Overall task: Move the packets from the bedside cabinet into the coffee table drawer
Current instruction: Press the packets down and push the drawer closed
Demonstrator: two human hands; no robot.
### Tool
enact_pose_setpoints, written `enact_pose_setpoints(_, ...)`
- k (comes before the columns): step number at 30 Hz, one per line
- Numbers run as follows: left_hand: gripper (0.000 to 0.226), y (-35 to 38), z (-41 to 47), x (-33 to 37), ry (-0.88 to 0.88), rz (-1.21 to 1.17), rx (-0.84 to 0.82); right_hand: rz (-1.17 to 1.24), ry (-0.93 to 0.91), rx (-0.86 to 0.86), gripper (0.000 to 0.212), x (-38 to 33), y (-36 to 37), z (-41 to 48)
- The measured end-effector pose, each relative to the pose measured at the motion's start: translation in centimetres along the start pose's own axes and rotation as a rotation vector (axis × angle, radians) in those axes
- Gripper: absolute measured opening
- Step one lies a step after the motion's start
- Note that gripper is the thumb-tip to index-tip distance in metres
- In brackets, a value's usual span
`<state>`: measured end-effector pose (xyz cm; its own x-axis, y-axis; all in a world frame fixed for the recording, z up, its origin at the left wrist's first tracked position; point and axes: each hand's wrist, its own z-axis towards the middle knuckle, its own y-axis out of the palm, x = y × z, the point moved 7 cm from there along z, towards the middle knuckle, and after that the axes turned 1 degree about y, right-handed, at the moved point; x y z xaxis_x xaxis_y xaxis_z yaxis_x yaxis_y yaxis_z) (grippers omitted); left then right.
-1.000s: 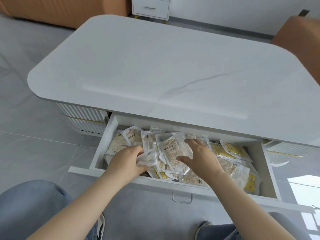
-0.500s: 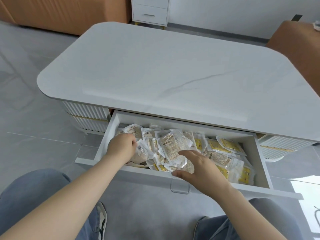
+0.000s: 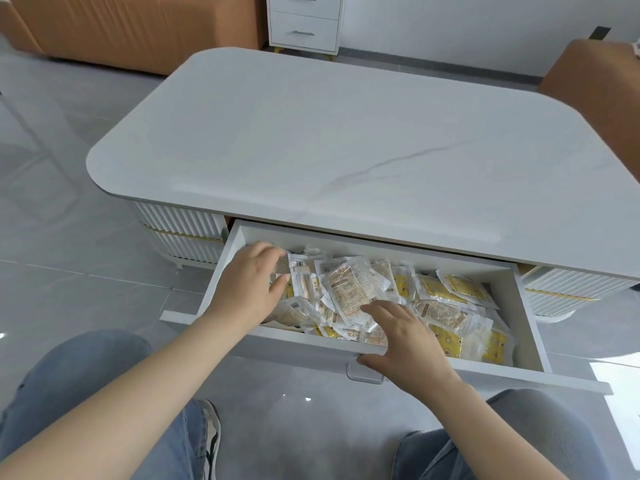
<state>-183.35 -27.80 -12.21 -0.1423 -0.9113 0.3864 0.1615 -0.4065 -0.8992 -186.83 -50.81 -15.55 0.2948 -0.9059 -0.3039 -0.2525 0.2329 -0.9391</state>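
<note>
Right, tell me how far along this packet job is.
Done: a heap of packets fills the open coffee table drawer. In hand: the left hand and right hand lie spread on the heap, apparently levelling it; neither grips a packet. Left: the drawer is not yet closed; whether more packets wait in the bedside cabinet cannot be seen.

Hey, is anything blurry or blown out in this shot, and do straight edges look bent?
Head view: the left hand is motion-blurred at its fingertips; the right hand and the packets look sharp; a sunlit floor patch at lower right is blown out; the wide lens bows the coffee table edges.
</note>
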Motion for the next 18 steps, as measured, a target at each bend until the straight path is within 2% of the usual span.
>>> enact_pose_setpoints(6,0.065,0.4,3.6,1.2,0.073,0.113,-0.153,-0.050,0.054,0.043,0.090,0.6,-0.5,0.5)
enact_pose_setpoints(12,0.089,3.5,5.5,-0.6,-0.061,0.271,-0.404,-0.076,0.099,0.101,0.096,1.1,-1.4,2.0)
enact_pose_setpoints(18,0.108,3.9,5.4,-1.4,-0.094,0.274,-0.442,-0.137,0.130,0.104,0.107,1.9,-2.0,3.9)
